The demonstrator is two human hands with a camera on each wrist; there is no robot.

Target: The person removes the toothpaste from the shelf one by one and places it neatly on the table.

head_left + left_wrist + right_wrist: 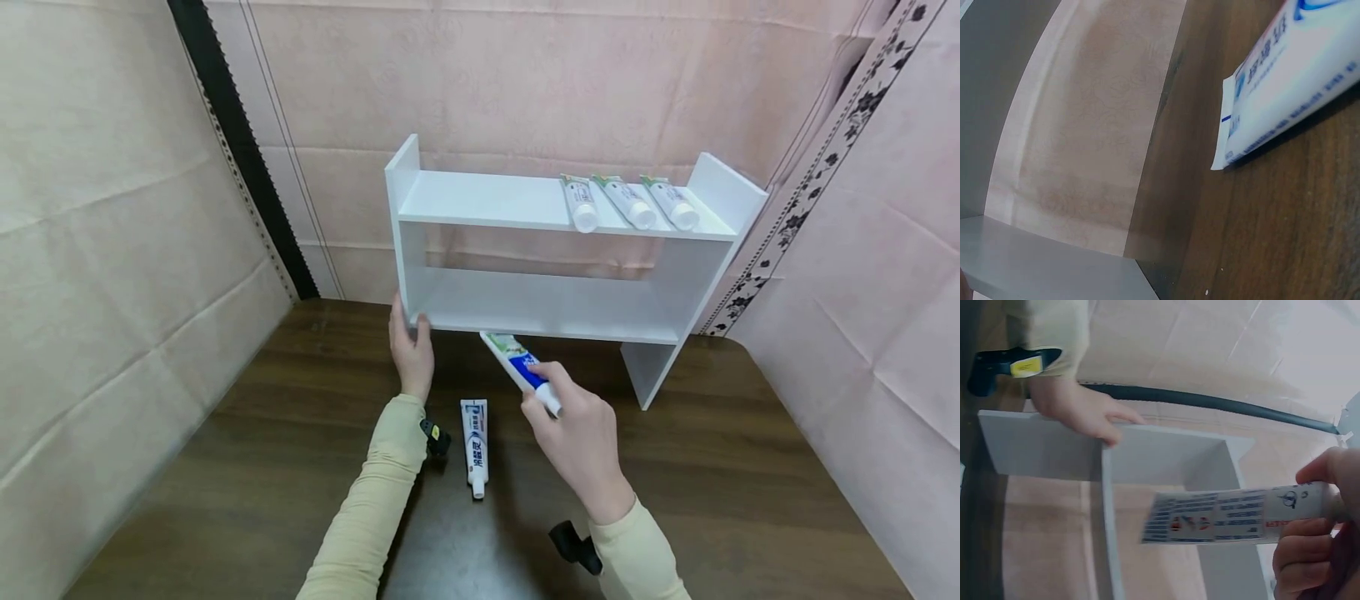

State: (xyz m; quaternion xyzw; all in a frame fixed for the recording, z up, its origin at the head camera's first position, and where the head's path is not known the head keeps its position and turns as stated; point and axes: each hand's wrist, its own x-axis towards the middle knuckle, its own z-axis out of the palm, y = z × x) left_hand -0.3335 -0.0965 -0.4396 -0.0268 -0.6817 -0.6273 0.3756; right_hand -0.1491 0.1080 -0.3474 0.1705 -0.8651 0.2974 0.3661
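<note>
Pinching a tube [514,358], right hand [579,429] has room beside left hand [412,357] gripping the shelf edge [398,258].

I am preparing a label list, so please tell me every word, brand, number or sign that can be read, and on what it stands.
Nothing can be read with certainty, so I quote none.
Table tube: dark characters, too blurred.
Held tube: rows of small print, too blurred.
Three shelf tubes: print too small.
Yellow label on the black wrist device: any marks too blurred.
</note>
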